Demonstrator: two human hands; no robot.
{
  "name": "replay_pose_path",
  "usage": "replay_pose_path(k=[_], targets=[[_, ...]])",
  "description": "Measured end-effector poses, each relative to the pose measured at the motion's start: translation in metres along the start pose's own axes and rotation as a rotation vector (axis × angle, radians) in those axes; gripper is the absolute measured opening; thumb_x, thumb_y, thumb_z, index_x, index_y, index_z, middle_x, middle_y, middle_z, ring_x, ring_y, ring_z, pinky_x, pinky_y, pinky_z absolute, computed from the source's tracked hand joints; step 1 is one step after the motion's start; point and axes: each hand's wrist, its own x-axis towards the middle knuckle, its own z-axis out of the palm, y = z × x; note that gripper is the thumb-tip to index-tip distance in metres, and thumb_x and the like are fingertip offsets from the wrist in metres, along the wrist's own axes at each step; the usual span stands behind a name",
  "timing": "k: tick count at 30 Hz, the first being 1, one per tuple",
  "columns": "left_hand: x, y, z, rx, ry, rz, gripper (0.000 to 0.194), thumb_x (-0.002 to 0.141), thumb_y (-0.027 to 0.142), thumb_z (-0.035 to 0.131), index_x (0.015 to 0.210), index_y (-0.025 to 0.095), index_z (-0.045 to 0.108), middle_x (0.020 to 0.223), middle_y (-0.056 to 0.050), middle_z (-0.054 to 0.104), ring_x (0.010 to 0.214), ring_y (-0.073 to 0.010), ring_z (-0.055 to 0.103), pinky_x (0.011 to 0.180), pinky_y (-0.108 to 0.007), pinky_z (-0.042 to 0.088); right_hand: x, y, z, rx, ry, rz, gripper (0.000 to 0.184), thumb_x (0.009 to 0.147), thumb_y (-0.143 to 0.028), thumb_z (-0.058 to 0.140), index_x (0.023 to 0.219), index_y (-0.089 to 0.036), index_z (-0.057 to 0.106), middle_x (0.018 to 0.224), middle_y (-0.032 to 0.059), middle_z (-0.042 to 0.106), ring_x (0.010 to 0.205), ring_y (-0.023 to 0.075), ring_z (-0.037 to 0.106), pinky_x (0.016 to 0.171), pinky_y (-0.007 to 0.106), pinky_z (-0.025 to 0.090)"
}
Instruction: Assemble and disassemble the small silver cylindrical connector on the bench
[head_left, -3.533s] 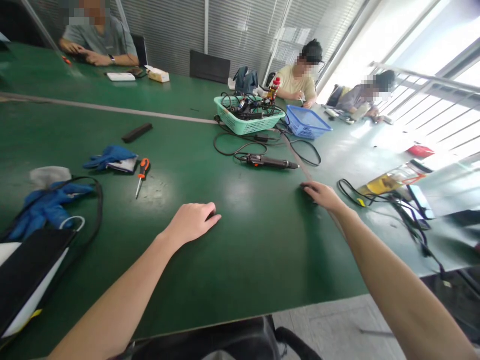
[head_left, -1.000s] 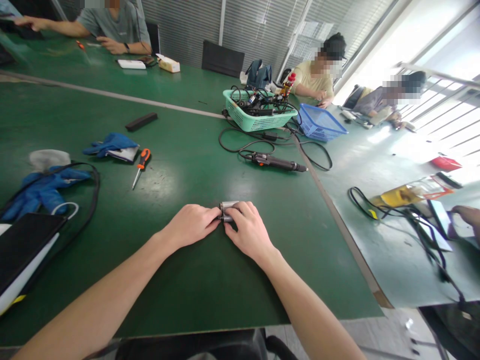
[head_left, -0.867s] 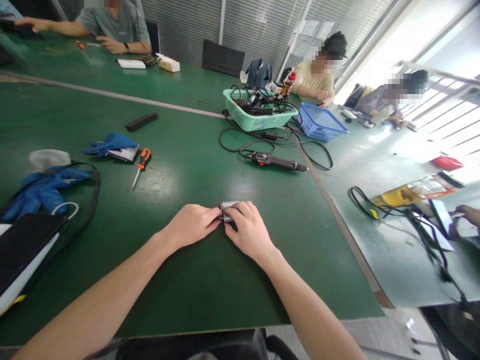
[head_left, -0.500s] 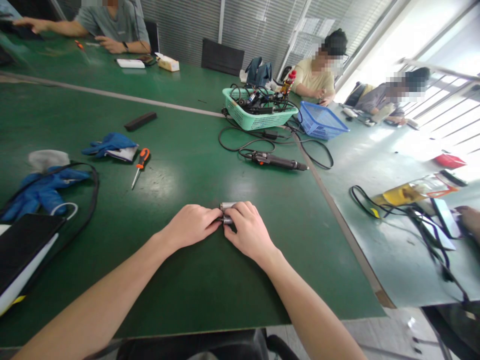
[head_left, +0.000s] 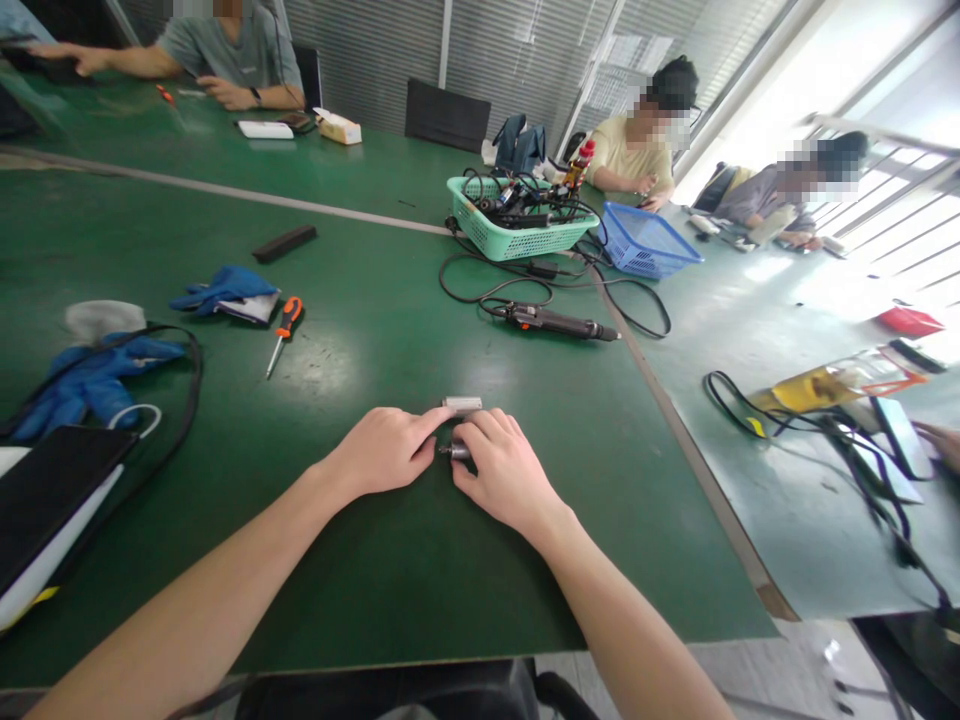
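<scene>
Both my hands rest close together on the green table (head_left: pixel 390 560). My right hand (head_left: pixel 504 473) is closed over a small dark metal part (head_left: pixel 452 451), mostly hidden under its fingers. My left hand (head_left: pixel 382 450) lies loosely curled with its fingertips touching that part's end. Just beyond the fingertips a small silver metal piece (head_left: pixel 462 405) lies on the table, apart from both hands.
An orange-handled screwdriver (head_left: pixel 280 331) and blue gloves (head_left: pixel 223 287) lie to the left. A corded electric screwdriver (head_left: pixel 555 322), a green basket (head_left: pixel 517 232) of cables and a blue basket (head_left: pixel 645 243) sit ahead. Three people sit at the far tables. Another person's hand (head_left: pixel 943 442) shows at right.
My right hand came in from the far right to meet the left. In the last half second it drew the dark part a little toward me, leaving the silver piece uncovered.
</scene>
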Motion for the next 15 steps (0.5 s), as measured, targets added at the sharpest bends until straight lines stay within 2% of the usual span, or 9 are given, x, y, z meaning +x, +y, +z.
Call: replay_pose_path(k=[6,15], targets=[[0.0024,0.0005,0.0026,0.081,-0.007,-0.096,0.055,0.094,0.028,0.039,0.149,0.024,0.035,0.084,-0.003,0.074,0.073,-0.0227,0.069,0.066,-0.033,0.049,-0.0030,-0.0022,-0.0025,0.053,-0.045,-0.010,0.014,0.082,-0.017,0.060,0.096,-0.020,0.059,0.095,0.0070,0.060,0.095,0.0241,0.052,0.086,0.038,0.044],[0.0025,-0.0003,0.0027,0.074,0.003,-0.107,0.054,0.094,0.027,0.039,0.148,0.023,0.036,0.083,-0.003,0.073,0.070,-0.0200,0.068,0.064,-0.029,0.047,-0.0021,-0.0015,-0.0021,0.081,-0.059,0.010,0.014,0.083,-0.018,0.060,0.096,-0.020,0.058,0.096,0.0067,0.060,0.095,0.0236,0.052,0.087,0.038,0.046]])
